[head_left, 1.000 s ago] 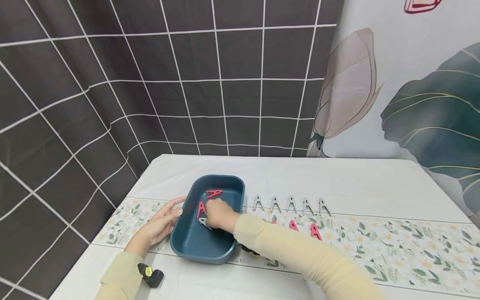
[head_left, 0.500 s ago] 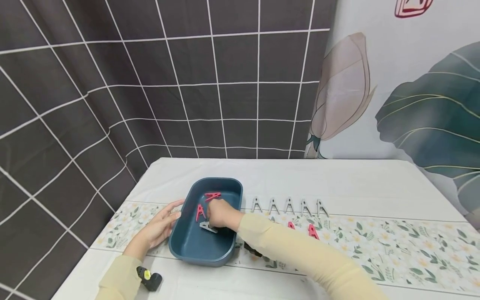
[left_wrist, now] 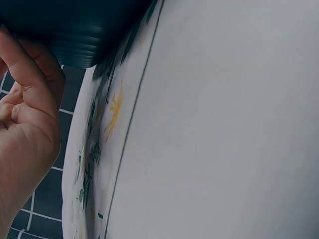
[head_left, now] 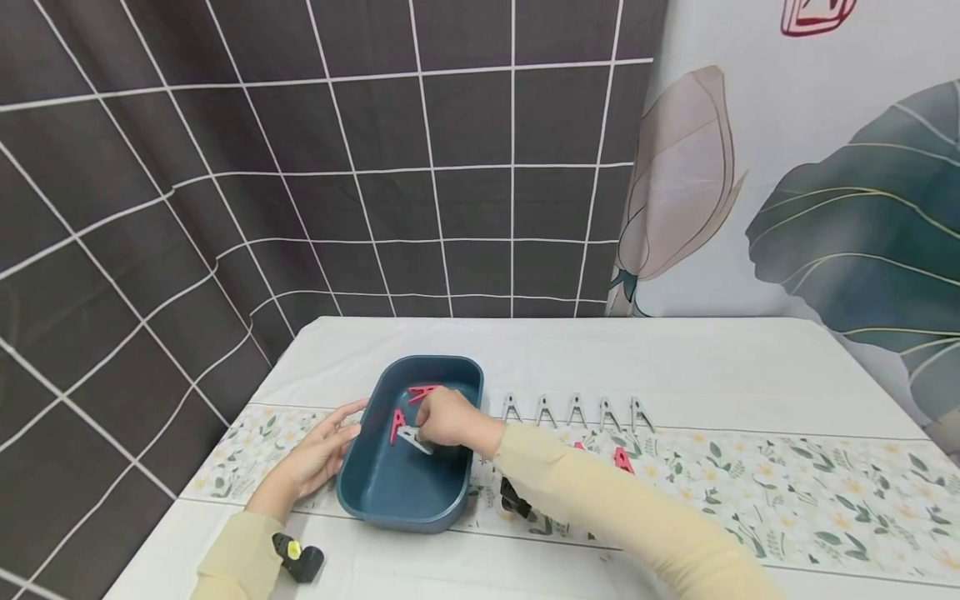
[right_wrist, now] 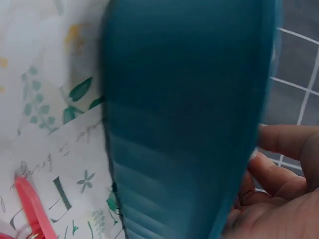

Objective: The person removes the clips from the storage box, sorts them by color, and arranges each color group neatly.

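Observation:
A dark blue rectangular basin (head_left: 408, 500) stands on the table at left of centre. Inside it lie two red clothespins, one red clothespin (head_left: 397, 425) near the left wall and another red clothespin (head_left: 422, 392) towards the back. My right hand (head_left: 448, 418) reaches over the right rim and pinches a grey clothespin (head_left: 415, 439), tilted in the basin; in the right wrist view the basin wall hides it. My left hand (head_left: 321, 454) rests against the basin's left outer side, fingers extended, also seen in the left wrist view beside the wall.
Several grey clothespins (head_left: 575, 410) stand in a row right of the basin. A red clothespin (head_left: 622, 460) lies in front of them, with another partly behind my right sleeve (head_left: 585, 492). A dark checked curtain (head_left: 465, 200) hangs behind the table.
My right hand has risen slightly and shifted right; the grey clothespin has lifted and turned with it. My left hand keeps its place at the basin. The head view has shifted a little.

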A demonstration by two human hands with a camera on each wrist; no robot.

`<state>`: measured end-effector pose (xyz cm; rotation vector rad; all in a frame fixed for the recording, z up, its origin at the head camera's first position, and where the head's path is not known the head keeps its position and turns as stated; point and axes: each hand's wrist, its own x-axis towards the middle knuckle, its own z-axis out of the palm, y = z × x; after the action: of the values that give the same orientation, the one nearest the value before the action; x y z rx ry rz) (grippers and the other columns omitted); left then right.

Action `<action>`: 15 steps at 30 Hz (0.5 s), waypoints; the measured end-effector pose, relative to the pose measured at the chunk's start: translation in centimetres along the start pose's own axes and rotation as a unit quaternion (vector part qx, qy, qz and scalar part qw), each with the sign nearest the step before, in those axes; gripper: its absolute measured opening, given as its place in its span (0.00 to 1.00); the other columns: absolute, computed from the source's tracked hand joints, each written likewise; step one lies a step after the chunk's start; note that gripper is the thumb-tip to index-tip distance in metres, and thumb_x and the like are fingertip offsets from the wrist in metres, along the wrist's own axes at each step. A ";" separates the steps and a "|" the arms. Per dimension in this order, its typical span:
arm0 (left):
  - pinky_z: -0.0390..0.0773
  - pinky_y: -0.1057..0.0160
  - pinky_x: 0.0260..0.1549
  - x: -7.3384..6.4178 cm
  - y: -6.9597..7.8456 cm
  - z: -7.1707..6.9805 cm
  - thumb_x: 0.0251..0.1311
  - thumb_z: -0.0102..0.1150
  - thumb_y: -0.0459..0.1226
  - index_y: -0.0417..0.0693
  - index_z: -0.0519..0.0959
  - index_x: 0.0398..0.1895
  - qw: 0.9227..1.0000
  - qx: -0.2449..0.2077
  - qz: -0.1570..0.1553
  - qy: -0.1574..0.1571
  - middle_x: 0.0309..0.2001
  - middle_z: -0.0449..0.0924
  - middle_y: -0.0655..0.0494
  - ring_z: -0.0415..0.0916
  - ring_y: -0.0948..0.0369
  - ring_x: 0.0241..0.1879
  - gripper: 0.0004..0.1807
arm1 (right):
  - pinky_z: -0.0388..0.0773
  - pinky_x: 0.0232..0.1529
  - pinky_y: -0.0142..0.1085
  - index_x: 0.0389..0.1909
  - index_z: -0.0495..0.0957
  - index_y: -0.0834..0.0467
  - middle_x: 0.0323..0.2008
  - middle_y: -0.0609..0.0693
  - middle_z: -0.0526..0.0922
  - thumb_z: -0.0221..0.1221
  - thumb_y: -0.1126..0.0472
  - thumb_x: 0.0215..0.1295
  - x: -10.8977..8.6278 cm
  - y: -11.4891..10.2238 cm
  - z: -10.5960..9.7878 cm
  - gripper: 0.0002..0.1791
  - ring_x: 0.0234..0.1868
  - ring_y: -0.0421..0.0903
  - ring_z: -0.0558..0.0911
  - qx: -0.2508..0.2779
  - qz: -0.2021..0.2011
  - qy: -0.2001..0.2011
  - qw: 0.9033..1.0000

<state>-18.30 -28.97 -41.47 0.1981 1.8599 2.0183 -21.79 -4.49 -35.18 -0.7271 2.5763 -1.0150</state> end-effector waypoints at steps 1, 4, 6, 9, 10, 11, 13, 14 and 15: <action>0.83 0.62 0.43 0.0 0.0 0.0 0.74 0.40 0.36 0.49 0.47 0.73 1.000 0.000 0.000 0.000 0.52 0.78 0.65 0.80 0.65 0.48 0.28 | 0.72 0.23 0.26 0.26 0.86 0.63 0.23 0.51 0.85 0.65 0.70 0.52 -0.1 0.0 -0.2 0.02 0.21 0.39 0.75 0.007 0.003 0.001 1.000; 0.83 0.62 0.43 0.0 -0.1 -0.2 0.74 0.40 0.36 0.50 0.48 0.73 1.000 0.004 0.000 0.003 0.51 0.78 0.65 0.80 0.65 0.48 0.28 | 0.77 0.27 0.30 0.26 0.85 0.63 0.25 0.52 0.85 0.65 0.70 0.52 -0.3 0.0 -0.9 0.02 0.24 0.41 0.77 0.033 0.014 -0.006 0.999; 0.83 0.62 0.43 0.0 -0.2 -0.3 0.73 0.41 0.37 0.51 0.49 0.72 1.000 0.008 0.000 0.006 0.51 0.78 0.66 0.80 0.65 0.48 0.27 | 0.79 0.32 0.32 0.28 0.85 0.63 0.28 0.51 0.85 0.65 0.69 0.53 -0.5 0.1 -1.4 0.02 0.28 0.41 0.78 0.051 0.023 -0.011 0.998; 0.83 0.62 0.43 0.0 -0.2 -0.3 0.74 0.40 0.36 0.53 0.51 0.72 1.000 0.009 0.002 0.007 0.51 0.78 0.66 0.80 0.66 0.48 0.26 | 0.80 0.38 0.35 0.30 0.84 0.63 0.31 0.51 0.84 0.65 0.69 0.53 -0.8 0.5 -2.1 0.04 0.32 0.43 0.78 0.076 0.027 -0.017 0.997; 0.83 0.62 0.44 0.0 -0.2 -0.3 0.74 0.40 0.36 0.54 0.52 0.72 1.000 0.009 0.003 0.007 0.51 0.77 0.66 0.80 0.66 0.48 0.25 | 0.80 0.39 0.36 0.31 0.84 0.63 0.32 0.51 0.84 0.65 0.69 0.53 -0.9 0.6 -2.3 0.04 0.33 0.43 0.78 0.085 0.028 -0.018 0.996; 0.83 0.62 0.44 0.0 -0.2 -0.3 0.74 0.39 0.36 0.54 0.52 0.71 1.000 0.009 0.003 0.006 0.51 0.77 0.66 0.80 0.66 0.48 0.25 | 0.80 0.41 0.38 0.32 0.84 0.63 0.33 0.52 0.83 0.65 0.69 0.53 -1.0 0.8 -2.6 0.05 0.34 0.43 0.78 0.095 0.027 -0.018 0.995; 0.83 0.62 0.44 0.0 -0.1 -0.2 0.74 0.39 0.36 0.55 0.53 0.71 1.000 0.008 0.004 0.002 0.51 0.77 0.66 0.80 0.65 0.48 0.25 | 0.80 0.44 0.41 0.34 0.83 0.64 0.34 0.53 0.82 0.64 0.70 0.54 -1.4 1.1 -3.0 0.06 0.36 0.45 0.78 0.117 0.028 -0.017 0.993; 0.83 0.62 0.44 0.0 -0.1 -0.1 0.74 0.39 0.36 0.55 0.53 0.71 1.000 0.007 0.005 0.000 0.51 0.77 0.66 0.80 0.65 0.48 0.25 | 0.80 0.45 0.42 0.34 0.83 0.65 0.35 0.53 0.82 0.63 0.70 0.55 -1.5 1.3 -3.3 0.06 0.37 0.45 0.78 0.127 0.030 -0.017 0.991; 0.83 0.62 0.44 0.0 -0.1 -0.1 0.74 0.38 0.36 0.56 0.53 0.71 1.000 0.005 0.005 -0.001 0.52 0.78 0.66 0.80 0.65 0.48 0.25 | 0.80 0.46 0.42 0.35 0.82 0.65 0.35 0.53 0.82 0.63 0.70 0.55 -1.7 1.4 -3.5 0.06 0.37 0.45 0.78 0.135 0.034 -0.016 0.990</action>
<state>-18.32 -29.08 -41.60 0.2130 1.8721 2.0137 -22.31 -0.70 -33.58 -0.5763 2.3549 -1.2841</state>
